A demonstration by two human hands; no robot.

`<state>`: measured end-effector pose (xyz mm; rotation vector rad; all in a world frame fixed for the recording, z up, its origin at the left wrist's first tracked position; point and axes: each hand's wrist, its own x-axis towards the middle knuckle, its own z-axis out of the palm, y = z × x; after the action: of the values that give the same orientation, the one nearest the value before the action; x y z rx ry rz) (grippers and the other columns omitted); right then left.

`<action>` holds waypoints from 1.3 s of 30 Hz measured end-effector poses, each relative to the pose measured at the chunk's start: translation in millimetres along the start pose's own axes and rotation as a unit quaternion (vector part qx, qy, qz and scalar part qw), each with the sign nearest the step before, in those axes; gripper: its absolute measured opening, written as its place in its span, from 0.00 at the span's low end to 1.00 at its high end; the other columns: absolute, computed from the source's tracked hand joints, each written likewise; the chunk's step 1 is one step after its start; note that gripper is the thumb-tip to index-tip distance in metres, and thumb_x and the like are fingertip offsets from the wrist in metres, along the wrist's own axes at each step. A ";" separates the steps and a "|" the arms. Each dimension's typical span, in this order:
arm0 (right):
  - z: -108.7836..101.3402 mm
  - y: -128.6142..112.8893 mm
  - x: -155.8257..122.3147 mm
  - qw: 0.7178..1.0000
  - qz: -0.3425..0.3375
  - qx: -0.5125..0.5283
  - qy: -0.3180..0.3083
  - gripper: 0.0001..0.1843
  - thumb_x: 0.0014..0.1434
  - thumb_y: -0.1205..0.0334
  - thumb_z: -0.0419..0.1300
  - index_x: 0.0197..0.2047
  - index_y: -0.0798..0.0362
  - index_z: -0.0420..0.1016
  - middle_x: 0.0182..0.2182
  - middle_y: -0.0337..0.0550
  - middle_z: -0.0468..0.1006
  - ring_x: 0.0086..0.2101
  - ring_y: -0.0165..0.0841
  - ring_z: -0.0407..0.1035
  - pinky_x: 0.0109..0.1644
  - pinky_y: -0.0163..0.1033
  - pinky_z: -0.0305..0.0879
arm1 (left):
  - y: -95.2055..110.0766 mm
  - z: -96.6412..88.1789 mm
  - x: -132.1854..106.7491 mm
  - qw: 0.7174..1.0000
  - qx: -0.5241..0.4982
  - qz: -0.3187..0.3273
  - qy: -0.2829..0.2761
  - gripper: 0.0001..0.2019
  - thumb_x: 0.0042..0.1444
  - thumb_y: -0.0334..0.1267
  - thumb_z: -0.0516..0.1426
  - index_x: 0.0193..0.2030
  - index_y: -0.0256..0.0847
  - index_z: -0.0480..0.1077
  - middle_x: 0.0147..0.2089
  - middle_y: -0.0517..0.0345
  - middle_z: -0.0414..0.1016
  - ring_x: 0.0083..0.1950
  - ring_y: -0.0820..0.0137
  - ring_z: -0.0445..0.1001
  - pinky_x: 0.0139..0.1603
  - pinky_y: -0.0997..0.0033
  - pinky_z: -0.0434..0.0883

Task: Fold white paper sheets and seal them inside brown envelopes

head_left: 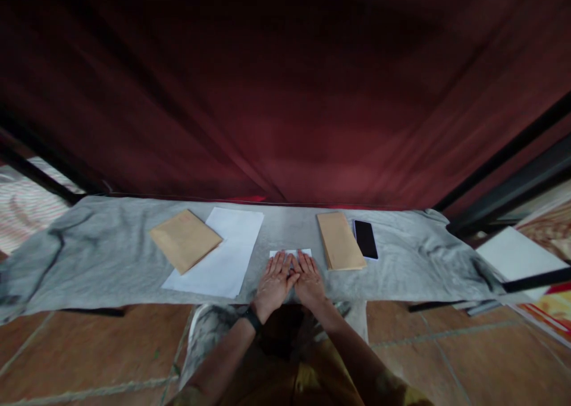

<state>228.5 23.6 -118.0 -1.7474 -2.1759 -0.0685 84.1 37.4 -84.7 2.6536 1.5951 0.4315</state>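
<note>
Both hands lie side by side, palms down, on a small white piece of paper [289, 253] near the table's front edge. My left hand [273, 282], with a dark band on its wrist, presses flat with the fingers stretched forward. Beside it, my right hand [308, 280] rests the same way, and the thumbs meet in the middle. Most of the paper is hidden under the hands; only its far edge and corners show. Whether it is folded I cannot tell.
On the grey cloth [285, 227] at left, a brown envelope [185, 239] overlaps white paper sheets [232, 245]. To the right lie a stack of brown envelopes [341, 239] and a dark phone [366, 239]. A red curtain [289, 126] hangs behind the table.
</note>
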 end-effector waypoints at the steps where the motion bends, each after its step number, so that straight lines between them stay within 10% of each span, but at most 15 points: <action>1: 0.8 0.7 -1.0 1.000 0.004 -0.007 0.006 0.26 0.70 0.61 0.52 0.70 0.50 0.61 0.70 0.51 0.59 0.68 0.43 0.54 0.69 0.51 0.52 | 0.4 5.4 0.5 1.000 0.006 -0.005 0.000 0.30 0.68 0.52 0.47 0.68 0.33 0.61 0.71 0.40 0.62 0.73 0.56 0.58 0.71 0.49 0.60; 12: 2.7 17.4 -12.0 0.995 0.042 -0.055 0.072 0.28 0.71 0.63 0.47 0.70 0.64 0.58 0.67 0.59 0.63 0.65 0.45 0.58 0.69 0.52 0.52 | -20.2 12.3 -14.5 0.997 0.044 -0.059 0.017 0.32 0.69 0.50 0.42 0.72 0.28 0.55 0.73 0.40 0.56 0.74 0.58 0.55 0.74 0.52 0.54; 24: -6.6 -8.9 15.5 1.000 0.012 0.003 0.012 0.25 0.73 0.58 0.46 0.69 0.56 0.64 0.68 0.52 0.61 0.67 0.43 0.56 0.70 0.52 0.50 | -19.5 15.5 -13.8 0.997 0.054 -0.057 0.002 0.31 0.69 0.47 0.41 0.72 0.29 0.53 0.74 0.41 0.55 0.76 0.58 0.51 0.74 0.49 0.53; 39: 4.9 15.0 -5.7 0.997 0.047 -0.032 0.058 0.31 0.72 0.53 0.48 0.72 0.62 0.56 0.69 0.61 0.58 0.66 0.48 0.56 0.68 0.55 0.52 | -15.2 6.8 -23.5 0.995 0.035 -0.087 0.031 0.31 0.69 0.49 0.43 0.72 0.31 0.53 0.73 0.39 0.56 0.74 0.56 0.55 0.72 0.48 0.56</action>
<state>242.8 23.1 -126.9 -1.8286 -2.0275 -0.2132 62.3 25.2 -98.9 2.5425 1.8740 0.4636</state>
